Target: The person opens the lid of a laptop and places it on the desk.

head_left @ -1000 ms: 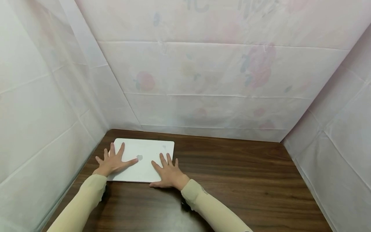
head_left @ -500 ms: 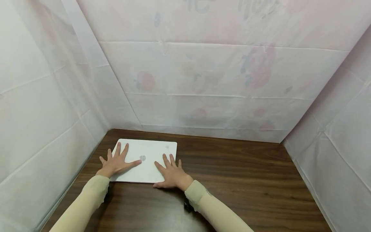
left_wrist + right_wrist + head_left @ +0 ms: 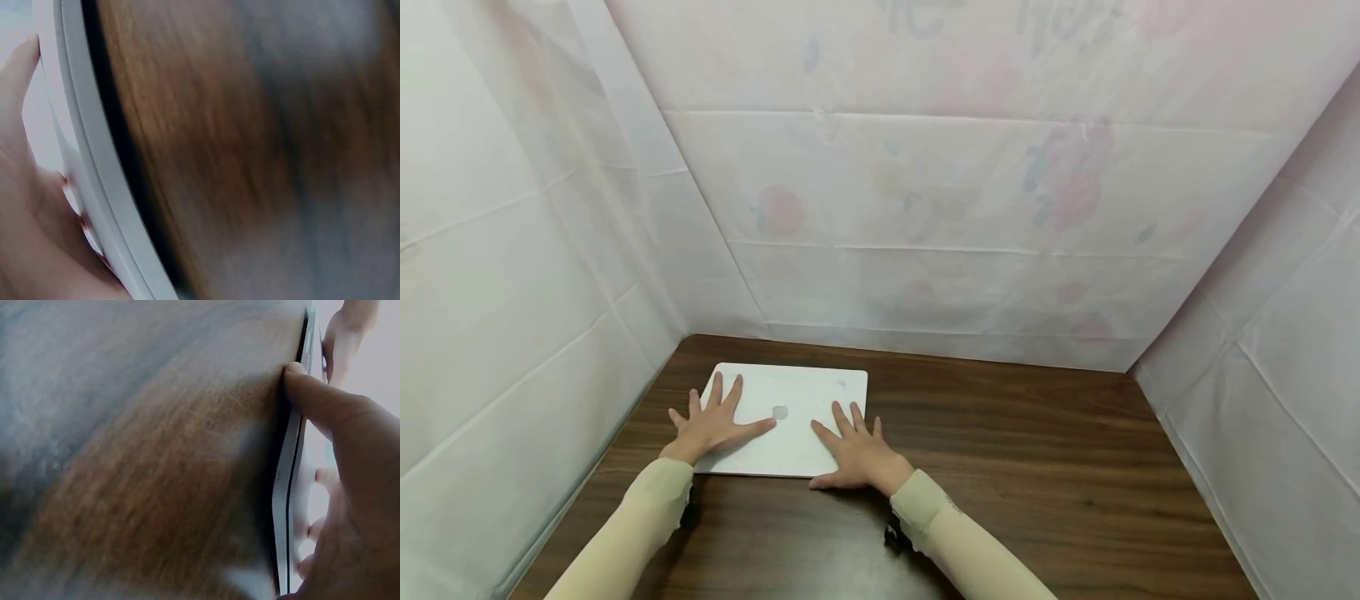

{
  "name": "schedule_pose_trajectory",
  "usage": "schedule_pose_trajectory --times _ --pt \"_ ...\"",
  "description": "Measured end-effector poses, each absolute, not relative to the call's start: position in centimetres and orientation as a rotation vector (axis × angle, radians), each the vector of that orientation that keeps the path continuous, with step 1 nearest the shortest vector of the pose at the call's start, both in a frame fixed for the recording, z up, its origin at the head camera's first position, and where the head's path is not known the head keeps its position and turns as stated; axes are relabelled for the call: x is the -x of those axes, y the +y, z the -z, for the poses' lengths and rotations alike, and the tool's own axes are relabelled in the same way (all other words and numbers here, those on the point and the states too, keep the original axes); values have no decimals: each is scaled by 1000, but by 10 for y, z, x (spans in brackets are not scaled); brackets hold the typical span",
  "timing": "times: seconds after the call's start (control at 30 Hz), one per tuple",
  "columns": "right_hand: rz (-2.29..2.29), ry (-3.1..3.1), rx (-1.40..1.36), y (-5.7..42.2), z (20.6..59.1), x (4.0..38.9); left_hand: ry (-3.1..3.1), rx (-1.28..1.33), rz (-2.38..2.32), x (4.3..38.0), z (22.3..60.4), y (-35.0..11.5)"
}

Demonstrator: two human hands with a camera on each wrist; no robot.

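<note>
A closed silver-white laptop (image 3: 797, 450) with an apple logo on its lid lies flat on the wooden table. My left hand (image 3: 711, 427) rests on the lid's left part with fingers spread, its thumb tip beside the logo. Over the right part, my right hand (image 3: 859, 457) is spread too, its thumb at the front edge. In the right wrist view the right thumb (image 3: 319, 403) lies against the laptop's side edge (image 3: 285, 487), while the other fingertips touch the lid. The left wrist view shows the laptop's edge (image 3: 94, 144) with the left hand (image 3: 37, 231) on top.
The dark wood-grain table (image 3: 1037, 467) reaches far to the right of the laptop. Pale printed sheets hang as a back wall (image 3: 925, 208), a left wall (image 3: 512, 292) and a right wall (image 3: 1292, 333) around it.
The laptop has slid a little to the right across the table, both spread hands moving along with it. Their placement on the lid stays about the same.
</note>
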State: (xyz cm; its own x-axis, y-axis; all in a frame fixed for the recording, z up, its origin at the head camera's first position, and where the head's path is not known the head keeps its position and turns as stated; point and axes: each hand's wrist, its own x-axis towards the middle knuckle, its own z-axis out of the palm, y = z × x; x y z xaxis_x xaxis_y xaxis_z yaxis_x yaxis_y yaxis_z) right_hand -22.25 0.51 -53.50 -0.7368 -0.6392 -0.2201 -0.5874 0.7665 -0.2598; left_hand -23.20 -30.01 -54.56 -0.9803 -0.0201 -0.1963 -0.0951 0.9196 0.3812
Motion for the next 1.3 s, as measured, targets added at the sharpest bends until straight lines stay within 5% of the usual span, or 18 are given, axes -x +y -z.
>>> schedule_pose_trajectory --times 1.3 --pt "361 2676 882 53 536 215 2857 56 -592 228 544 -251"
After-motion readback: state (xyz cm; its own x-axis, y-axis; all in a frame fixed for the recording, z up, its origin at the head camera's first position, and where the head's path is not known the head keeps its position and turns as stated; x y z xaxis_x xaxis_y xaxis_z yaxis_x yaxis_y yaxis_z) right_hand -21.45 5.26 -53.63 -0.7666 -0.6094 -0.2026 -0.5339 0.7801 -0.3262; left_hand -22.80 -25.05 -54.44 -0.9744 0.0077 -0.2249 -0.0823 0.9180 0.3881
